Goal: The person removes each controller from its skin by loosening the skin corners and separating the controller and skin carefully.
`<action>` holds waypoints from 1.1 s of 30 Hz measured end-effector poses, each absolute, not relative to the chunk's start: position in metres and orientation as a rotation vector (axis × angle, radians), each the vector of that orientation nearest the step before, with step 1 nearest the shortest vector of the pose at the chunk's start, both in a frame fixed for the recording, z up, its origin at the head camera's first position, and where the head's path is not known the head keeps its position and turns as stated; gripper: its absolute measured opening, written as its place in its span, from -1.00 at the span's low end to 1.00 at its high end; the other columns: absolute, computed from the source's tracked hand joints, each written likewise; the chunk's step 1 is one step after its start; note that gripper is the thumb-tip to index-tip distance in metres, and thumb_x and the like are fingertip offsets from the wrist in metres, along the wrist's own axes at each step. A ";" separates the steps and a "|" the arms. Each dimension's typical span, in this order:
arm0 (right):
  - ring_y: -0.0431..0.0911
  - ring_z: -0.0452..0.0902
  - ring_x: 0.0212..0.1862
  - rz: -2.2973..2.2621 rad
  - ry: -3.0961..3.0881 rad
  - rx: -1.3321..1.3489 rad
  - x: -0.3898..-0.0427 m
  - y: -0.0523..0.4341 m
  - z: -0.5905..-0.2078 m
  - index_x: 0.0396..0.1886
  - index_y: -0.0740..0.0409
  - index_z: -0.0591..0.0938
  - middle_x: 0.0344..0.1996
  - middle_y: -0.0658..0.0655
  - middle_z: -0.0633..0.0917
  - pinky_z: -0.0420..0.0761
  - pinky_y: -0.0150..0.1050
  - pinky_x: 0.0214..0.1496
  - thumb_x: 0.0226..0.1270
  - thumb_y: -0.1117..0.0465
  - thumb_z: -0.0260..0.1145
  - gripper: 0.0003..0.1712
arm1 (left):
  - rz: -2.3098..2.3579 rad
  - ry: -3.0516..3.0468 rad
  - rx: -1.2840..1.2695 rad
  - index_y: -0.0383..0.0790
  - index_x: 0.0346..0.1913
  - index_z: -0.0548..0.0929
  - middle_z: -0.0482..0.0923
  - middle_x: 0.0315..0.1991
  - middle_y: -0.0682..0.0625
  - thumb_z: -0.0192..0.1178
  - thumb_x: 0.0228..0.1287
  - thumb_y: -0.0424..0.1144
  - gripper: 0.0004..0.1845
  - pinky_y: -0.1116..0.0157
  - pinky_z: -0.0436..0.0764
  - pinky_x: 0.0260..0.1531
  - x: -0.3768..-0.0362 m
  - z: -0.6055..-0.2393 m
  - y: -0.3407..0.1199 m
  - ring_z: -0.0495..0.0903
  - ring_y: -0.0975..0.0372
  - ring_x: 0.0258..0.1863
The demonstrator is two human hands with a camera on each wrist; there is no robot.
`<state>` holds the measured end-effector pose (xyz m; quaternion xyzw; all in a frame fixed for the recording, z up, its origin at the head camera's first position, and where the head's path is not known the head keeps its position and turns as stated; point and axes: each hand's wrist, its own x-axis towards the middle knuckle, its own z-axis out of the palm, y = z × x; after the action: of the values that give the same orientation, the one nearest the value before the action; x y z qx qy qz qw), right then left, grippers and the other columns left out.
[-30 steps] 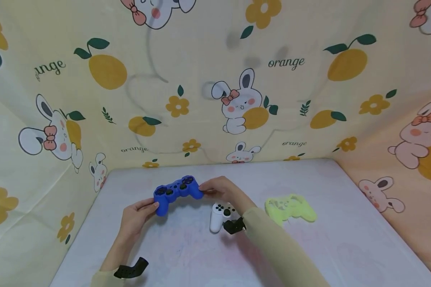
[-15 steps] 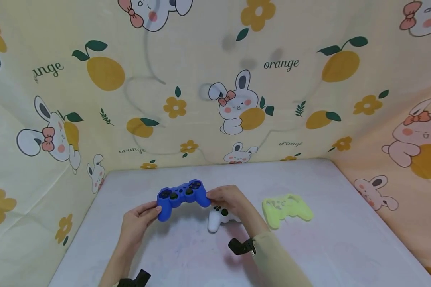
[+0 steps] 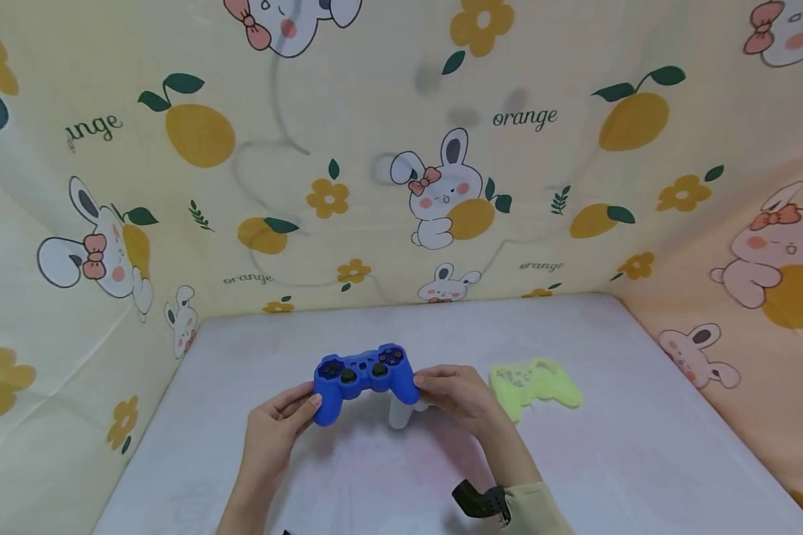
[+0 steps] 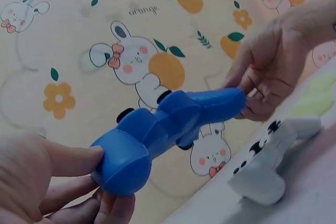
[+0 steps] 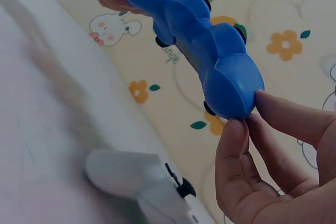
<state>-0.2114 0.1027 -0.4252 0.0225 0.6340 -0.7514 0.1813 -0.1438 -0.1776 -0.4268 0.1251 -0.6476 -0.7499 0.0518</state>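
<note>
Blue silicone sits pinched at both ends: the fingers [image 4: 63, 161] of the left hand [image 3: 277, 427] curl round the rounded left grip of the blue controller [image 3: 364, 375], thumb on the near face and the others underneath, while the right hand [image 3: 458, 394] nips the tip of the right grip between thumb and curled fingers [image 5: 236, 150], as the right wrist view shows plainly. Neither hand is spread; both are closed lightly on the grips, and the controller hangs between them clear of the worktop [image 3: 642, 461], its dark sticks and buttons showing through the holes in the blue skin. Against the two earlier pictures, the controller has come nearer the person and a little to the right, and it has turned from tilted toward more level; the right forearm has drawn back, so its black wrist mount [image 3: 478, 501] now lies low in the head view. That reads, as a judgement, as handling and repositioning of a controller whose cover is on, not a new grasp. Just behind and below it the white controller [image 3: 401, 412] rests on the worktop, largely hidden by the blue one in the head view. The yellow-green cover [image 3: 535, 385] lies empty farther right, apart from both hands, below the patterned cloth backdrop [image 3: 401, 148].
</note>
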 end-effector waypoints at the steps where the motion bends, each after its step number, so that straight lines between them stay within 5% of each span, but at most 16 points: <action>1: 0.06 0.67 -0.15 -2.120 1.797 0.067 -0.208 0.105 -0.426 -0.10 0.42 0.69 -0.16 0.29 0.71 0.59 -0.04 0.06 0.22 0.31 0.45 -0.70 | -2.285 -1.961 0.378 -0.50 0.11 0.59 0.64 -0.02 -0.30 0.36 0.22 -0.43 -0.59 0.24 0.63 -0.11 -0.142 -0.427 -0.175 0.69 0.10 -0.10; 33: -0.08 0.64 -0.18 -2.199 1.722 0.167 -0.147 0.176 -0.449 -0.25 0.35 0.73 -0.26 0.19 0.72 0.62 -0.23 -0.03 0.23 0.45 0.38 -0.90 | -2.512 -1.970 0.245 -0.57 0.11 0.57 0.65 -0.05 -0.28 0.40 0.19 -0.38 -0.53 0.26 0.64 -0.14 -0.117 -0.466 -0.115 0.67 0.11 -0.09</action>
<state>-0.1472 0.1761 -0.4490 0.0590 0.6064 -0.7743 0.1709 -0.1168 -0.1148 -0.4659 0.0764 -0.6149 -0.7843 -0.0302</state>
